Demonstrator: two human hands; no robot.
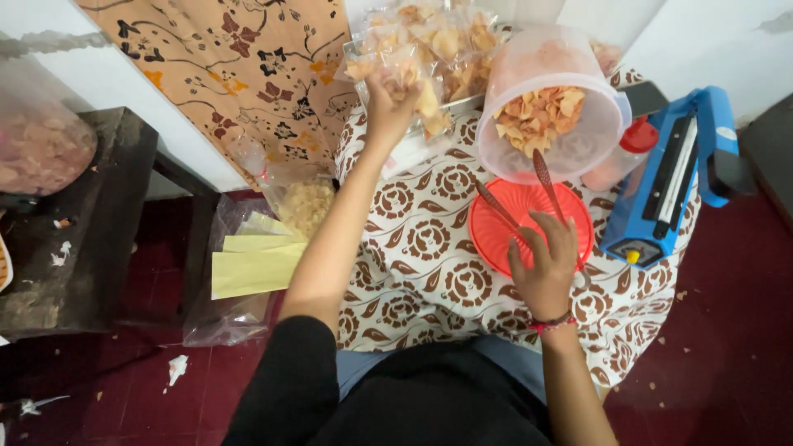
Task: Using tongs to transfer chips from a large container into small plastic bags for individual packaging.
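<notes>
A: What's biggest on the patterned cloth (413, 239)?
B: The clear tub (552, 103), tilted, chips inside, with a blue sealing machine (669, 177) to its right
A: And the red lid (529, 225)?
B: Flat below the tub, under the right hand (545, 268), whose fingers pinch a pair of red tongs (529, 194) pointing at the tub
A: The left hand (390, 103)?
B: Stretched far forward, fingers closed on a bag of chips (405, 70) at the pile in a tray (467, 103)

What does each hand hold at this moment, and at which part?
Left hand grips a clear bag of chips at its lower edge. Right hand holds reddish tongs at the handle end.
</notes>
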